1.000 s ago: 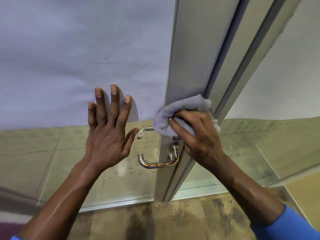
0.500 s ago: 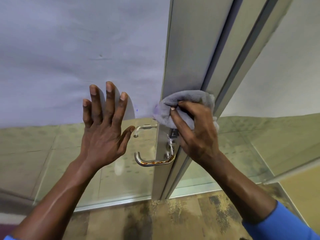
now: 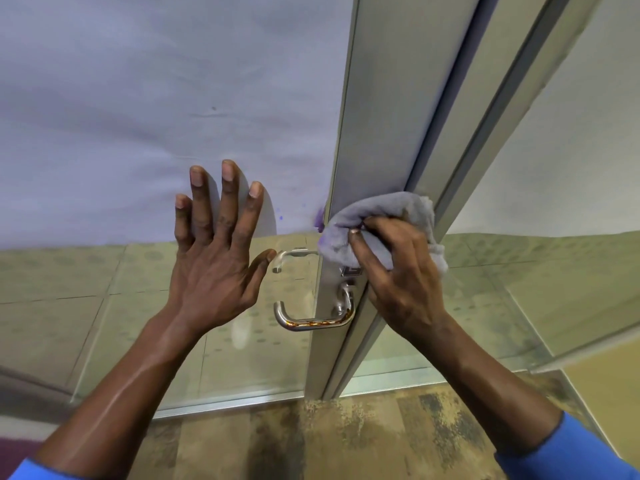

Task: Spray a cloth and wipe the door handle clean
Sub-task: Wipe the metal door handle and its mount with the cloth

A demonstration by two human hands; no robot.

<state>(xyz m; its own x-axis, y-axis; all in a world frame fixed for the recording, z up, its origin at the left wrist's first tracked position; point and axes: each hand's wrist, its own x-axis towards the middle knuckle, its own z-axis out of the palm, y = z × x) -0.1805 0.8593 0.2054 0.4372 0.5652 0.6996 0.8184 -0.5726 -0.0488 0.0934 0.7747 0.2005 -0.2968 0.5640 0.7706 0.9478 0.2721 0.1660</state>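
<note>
A silver lever door handle [image 3: 313, 320] juts from the metal edge frame of a glass door [image 3: 367, 133]. My right hand [image 3: 398, 271] is closed on a bunched grey cloth [image 3: 377, 220], pressing it against the door's edge just above the handle and the lock plate. My left hand [image 3: 218, 265] lies flat with fingers spread on the frosted glass panel to the left of the handle, holding nothing. A second handle on the far side shows through the glass by my left thumb. No spray bottle is in view.
The frosted film [image 3: 156, 98] covers the upper glass; below it the glass is see-through onto a tiled floor. A second door frame [image 3: 502, 116] stands right of the cloth. Worn patterned carpet [image 3: 346, 438] lies at the door's foot.
My right hand has shifted the cloth slightly along the door edge above the handle. My left hand stays flat on the glass. The view has drifted a little.
</note>
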